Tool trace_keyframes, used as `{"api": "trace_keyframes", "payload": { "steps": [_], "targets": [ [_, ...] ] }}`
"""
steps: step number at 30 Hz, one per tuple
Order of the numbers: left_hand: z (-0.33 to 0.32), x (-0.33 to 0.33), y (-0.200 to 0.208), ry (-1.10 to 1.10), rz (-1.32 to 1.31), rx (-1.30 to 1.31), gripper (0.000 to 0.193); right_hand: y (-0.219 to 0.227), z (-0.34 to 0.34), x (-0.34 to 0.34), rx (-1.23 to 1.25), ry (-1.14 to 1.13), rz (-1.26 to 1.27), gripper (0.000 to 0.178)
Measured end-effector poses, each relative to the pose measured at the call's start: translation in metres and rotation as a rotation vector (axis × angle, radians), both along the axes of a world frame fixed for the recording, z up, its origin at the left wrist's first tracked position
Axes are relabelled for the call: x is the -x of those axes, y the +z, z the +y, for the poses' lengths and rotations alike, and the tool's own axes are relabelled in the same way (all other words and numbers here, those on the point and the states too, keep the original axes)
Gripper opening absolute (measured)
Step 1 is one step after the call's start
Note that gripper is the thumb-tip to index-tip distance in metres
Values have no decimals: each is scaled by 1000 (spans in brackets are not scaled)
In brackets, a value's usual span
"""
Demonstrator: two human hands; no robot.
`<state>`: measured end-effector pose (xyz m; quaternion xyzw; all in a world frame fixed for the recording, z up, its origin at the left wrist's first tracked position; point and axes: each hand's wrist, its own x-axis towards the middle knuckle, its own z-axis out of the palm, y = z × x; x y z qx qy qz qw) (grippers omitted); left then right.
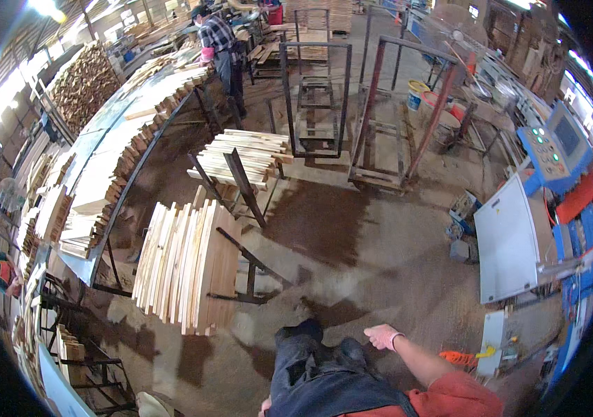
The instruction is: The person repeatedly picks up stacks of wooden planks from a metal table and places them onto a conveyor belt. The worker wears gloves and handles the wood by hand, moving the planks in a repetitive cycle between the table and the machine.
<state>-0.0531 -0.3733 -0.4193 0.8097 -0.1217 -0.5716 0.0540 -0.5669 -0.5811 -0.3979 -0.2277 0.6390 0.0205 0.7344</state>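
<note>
My right hand (383,337), in a pale pink glove, hangs out in front of my body over the floor. Its fingers are curled in, and nothing shows in them. Of my left hand (266,406) only a sliver appears beside my dark trousers at the lower edge; its fingers are hidden. Ahead and to the left, a stack of pale wooden boards (185,267) stands on a dark metal frame cart (255,263). Neither hand touches it. Behind it, a second pile of boards (244,158) lies on another cart.
A long table edge (145,146) carries rows of boards at left. Metal frame racks (316,101) stand ahead, with buckets (416,95) near them. A machine with a control panel (554,149) and white cabinet (508,240) is at right. A co-worker (218,42) stands at the far table.
</note>
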Motion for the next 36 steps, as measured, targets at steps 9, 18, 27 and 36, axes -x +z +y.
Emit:
{"api": "trace_keyframes", "payload": {
  "steps": [9, 18, 27, 36],
  "targets": [
    [-463, 31, -73, -327, 81, 225, 63, 6, -154, 107, 96, -452, 314, 30],
    [-857, 181, 115, 128, 683, 676, 39, -57, -309, 159, 725, 910, 501, 33],
    [-853, 123, 4, -705, -116, 308, 26, -32, -614, 160, 298, 564, 436, 26],
    [-848, 113, -14, 819, 215, 243, 34, 2, -989, 70, 186, 528, 431, 50]
  ]
}}
